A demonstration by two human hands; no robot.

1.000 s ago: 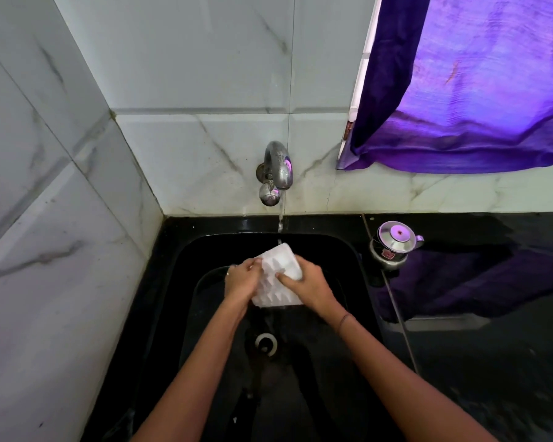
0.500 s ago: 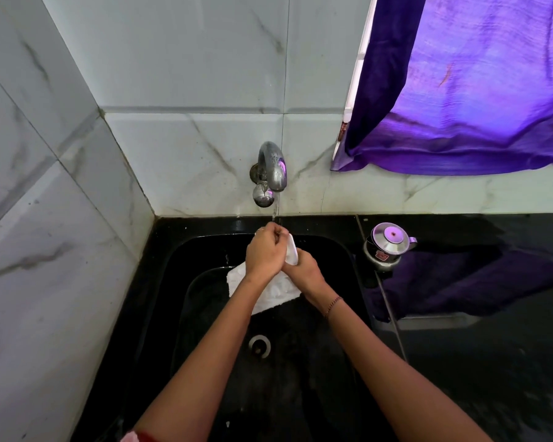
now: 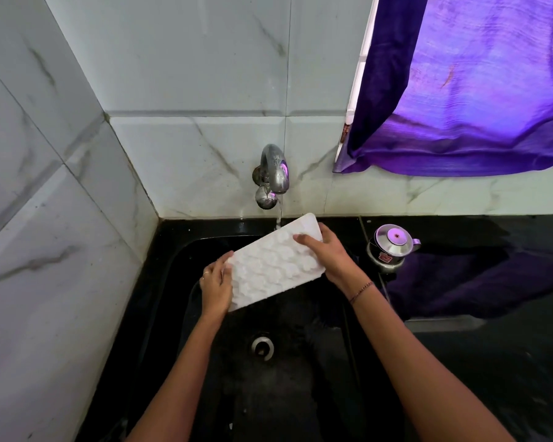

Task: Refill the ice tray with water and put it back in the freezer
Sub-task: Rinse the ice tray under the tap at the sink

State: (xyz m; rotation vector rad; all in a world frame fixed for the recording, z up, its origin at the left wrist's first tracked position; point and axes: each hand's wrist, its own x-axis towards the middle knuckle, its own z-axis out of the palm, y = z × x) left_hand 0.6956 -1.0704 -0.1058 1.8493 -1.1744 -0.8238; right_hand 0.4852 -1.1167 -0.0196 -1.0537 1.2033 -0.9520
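Observation:
A white ice tray (image 3: pixel 273 264) with several small moulded cells is held over the black sink (image 3: pixel 179 256), slanted from lower left to upper right. My left hand (image 3: pixel 216 287) grips its lower left end. My right hand (image 3: pixel 328 255) grips the upper right end, thumb across the top. A thin stream of water runs from the chrome wall tap (image 3: pixel 275 170) and lands near the tray's far edge.
The sink drain (image 3: pixel 262 347) lies below the tray. A small steel pot with a lid (image 3: pixel 390 247) stands on the black counter (image 3: pixel 492 362) to the right. A purple curtain (image 3: pixel 476 90) hangs at the upper right. Marble-tiled walls close off the left and back.
The tray was bunched upright between both hands under the tap. Now it is turned out flat and slanted, with my hands spread apart to its two ends.

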